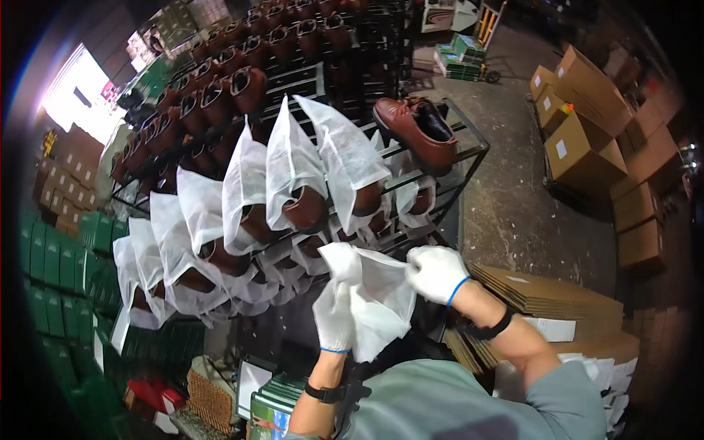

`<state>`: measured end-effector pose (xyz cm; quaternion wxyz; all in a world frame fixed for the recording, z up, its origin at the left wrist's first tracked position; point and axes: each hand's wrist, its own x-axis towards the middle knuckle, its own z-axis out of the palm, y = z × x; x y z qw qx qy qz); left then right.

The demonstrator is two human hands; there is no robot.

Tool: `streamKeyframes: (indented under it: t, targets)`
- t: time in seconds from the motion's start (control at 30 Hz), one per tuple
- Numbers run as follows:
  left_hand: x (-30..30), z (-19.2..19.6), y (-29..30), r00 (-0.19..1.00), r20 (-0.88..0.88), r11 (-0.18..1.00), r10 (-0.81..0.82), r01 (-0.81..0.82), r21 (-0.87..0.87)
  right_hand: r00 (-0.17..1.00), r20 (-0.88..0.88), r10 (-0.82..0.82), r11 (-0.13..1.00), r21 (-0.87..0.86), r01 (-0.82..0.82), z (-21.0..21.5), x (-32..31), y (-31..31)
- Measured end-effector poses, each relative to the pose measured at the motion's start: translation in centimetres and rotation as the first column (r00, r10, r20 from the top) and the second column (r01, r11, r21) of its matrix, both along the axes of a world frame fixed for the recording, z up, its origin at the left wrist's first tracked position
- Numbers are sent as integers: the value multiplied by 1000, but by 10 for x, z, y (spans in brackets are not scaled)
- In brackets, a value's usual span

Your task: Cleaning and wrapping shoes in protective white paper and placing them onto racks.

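Note:
My left hand point(334, 315), in a white glove, is closed on a white fabric shoe bag point(383, 304). The bag hangs spread in front of my chest, its mouth partly apart. My right hand point(438, 275), gloved too, has its fingers closed at the bag's right edge; its fingertips are partly hidden. Ahead, a row of brown leather shoes sits on a black metal rack point(473, 150), white bags point(293, 161) pulled over their front ends. One uncovered brown shoe point(418, 132) rests on the rack's right end.
More brown shoes point(213, 99) fill racks behind. Green shoe boxes point(51, 257) are stacked at left. Flat cardboard point(546, 297) lies at my right, with white bags point(601, 374) near it. Cartons point(583, 150) stand across the concrete floor point(513, 213), and a hand truck point(488, 37) farther back.

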<state>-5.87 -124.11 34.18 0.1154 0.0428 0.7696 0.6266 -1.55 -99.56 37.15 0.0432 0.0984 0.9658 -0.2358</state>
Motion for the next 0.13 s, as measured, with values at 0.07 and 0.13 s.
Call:
streamKeyframes:
  t: [0.07, 0.13]
  targets:
    - [-5, -7, -5, 1000, -15, 1000, 22, -22, 9, 969, 225, 102, 992, 48, -116, 10, -7, 52]
    - [-7, -19, -9, 1000, -14, 999, 16, -17, -39, 996, 92, -3, 990, 139, -10, 53, -30, 76]
